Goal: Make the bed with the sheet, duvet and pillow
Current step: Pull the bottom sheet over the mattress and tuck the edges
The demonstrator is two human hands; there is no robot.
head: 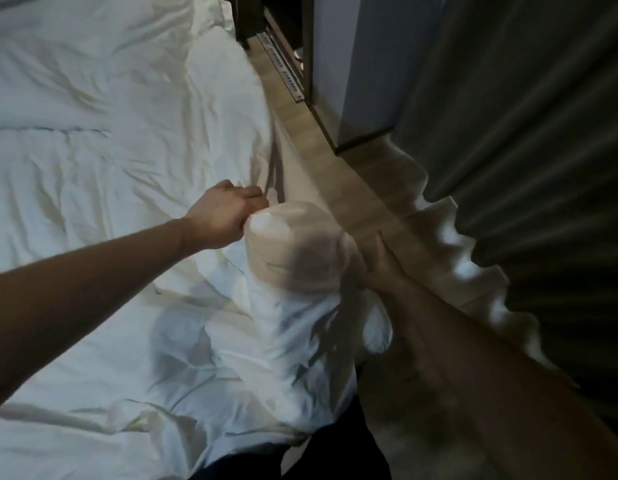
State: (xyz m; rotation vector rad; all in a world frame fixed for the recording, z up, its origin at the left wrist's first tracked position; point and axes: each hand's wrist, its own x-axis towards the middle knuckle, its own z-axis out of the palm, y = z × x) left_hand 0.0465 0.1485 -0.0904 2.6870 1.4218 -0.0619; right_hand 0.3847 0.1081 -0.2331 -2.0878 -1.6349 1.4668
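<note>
A white duvet [103, 161] lies rumpled across the bed and fills the left of the view. At the bed's right edge a bundle of it [293, 278] is lifted, its top wrapped in thin, see-through cover fabric. My left hand [228, 213] grips the fabric at the top left of that bundle, fingers curled round a fold. My right hand [377, 265] is on the bundle's right side, partly hidden behind the fabric and blurred; its fingers seem to pinch the cloth. No pillow is in view.
A narrow strip of wooden floor [338, 168] runs along the bed's right side. Dark curtains [529, 140] with a pale hem hang at the right. A dark cabinet or door frame [300, 64] stands at the top centre.
</note>
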